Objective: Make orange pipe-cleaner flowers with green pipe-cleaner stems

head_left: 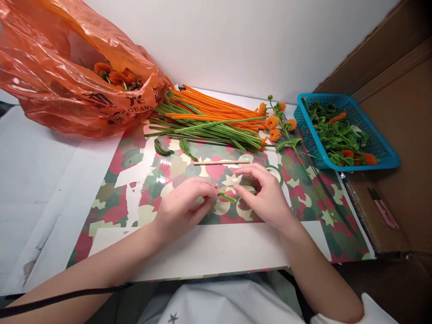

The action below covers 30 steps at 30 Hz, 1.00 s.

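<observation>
Between thumb and fingers, my left hand (189,200) pinches a short green pipe cleaner piece (228,198), whose free end points right. My right hand (261,191) is just to the right of that end, with thumb and fingers apart and nothing visible between them. A thin wooden stick (222,162) lies beyond both hands. Two green leaf shapes, a dark curled leaf (162,148) and a lighter leaf (186,149), rest to its left. Partly hidden behind my right hand is a roll of green tape (275,173).
Orange pipe cleaners (216,102) and green pipe cleaners (202,128) lie across the back. An orange flower spray (272,123) is beside them. At left stands an orange plastic bag (84,90) with flowers; at right, a blue basket (364,167) of green pieces. A pink-handled cutter (386,211) lies on cardboard.
</observation>
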{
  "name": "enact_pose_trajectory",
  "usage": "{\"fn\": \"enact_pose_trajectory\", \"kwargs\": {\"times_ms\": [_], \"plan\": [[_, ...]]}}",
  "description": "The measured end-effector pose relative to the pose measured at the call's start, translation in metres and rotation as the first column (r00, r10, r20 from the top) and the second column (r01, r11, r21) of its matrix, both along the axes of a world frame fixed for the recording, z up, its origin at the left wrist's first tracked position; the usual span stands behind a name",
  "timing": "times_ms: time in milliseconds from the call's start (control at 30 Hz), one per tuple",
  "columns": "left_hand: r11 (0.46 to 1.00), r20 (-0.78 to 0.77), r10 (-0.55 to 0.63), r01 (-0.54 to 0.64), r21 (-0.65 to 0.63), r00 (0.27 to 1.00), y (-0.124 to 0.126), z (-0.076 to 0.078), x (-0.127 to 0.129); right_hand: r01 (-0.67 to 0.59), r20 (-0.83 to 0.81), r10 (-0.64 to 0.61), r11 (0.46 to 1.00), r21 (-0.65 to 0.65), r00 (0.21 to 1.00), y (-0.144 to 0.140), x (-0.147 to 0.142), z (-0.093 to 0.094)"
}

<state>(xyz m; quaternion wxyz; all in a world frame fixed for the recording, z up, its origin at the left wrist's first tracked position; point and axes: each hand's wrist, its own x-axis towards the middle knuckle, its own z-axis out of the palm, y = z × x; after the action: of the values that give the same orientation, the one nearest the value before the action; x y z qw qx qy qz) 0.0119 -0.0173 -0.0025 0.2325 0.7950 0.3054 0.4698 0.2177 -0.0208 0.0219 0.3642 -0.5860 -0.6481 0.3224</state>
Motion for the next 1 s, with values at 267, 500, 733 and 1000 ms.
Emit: {"fn": "enact_pose_trajectory", "kwargs": {"times_ms": [267, 500, 733, 1000], "plan": [[0.881, -0.276, 0.005, 0.126, 0.457, 0.961, 0.003, 0.009, -0.003, -0.309, -0.516, -0.107, 0.692, -0.652, 0.85, -0.002, -0.013, 0.001], [0.816, -0.369, 0.051, 0.175, 0.551, 0.928, 0.0, 0.013, 0.002, -0.058, -0.526, -0.178, 0.914, -0.401, 0.832, -0.013, -0.036, -0.01], [0.821, -0.378, 0.077, 0.157, 0.549, 0.922, -0.002, 0.011, 0.008, 0.067, -0.407, -0.173, 0.962, -0.263, 0.897, -0.02, -0.039, -0.015], [0.839, -0.336, 0.065, 0.131, 0.529, 0.94, -0.003, 0.009, 0.004, -0.004, -0.576, -0.272, 0.902, -0.431, 0.771, -0.018, -0.036, -0.006]]}}
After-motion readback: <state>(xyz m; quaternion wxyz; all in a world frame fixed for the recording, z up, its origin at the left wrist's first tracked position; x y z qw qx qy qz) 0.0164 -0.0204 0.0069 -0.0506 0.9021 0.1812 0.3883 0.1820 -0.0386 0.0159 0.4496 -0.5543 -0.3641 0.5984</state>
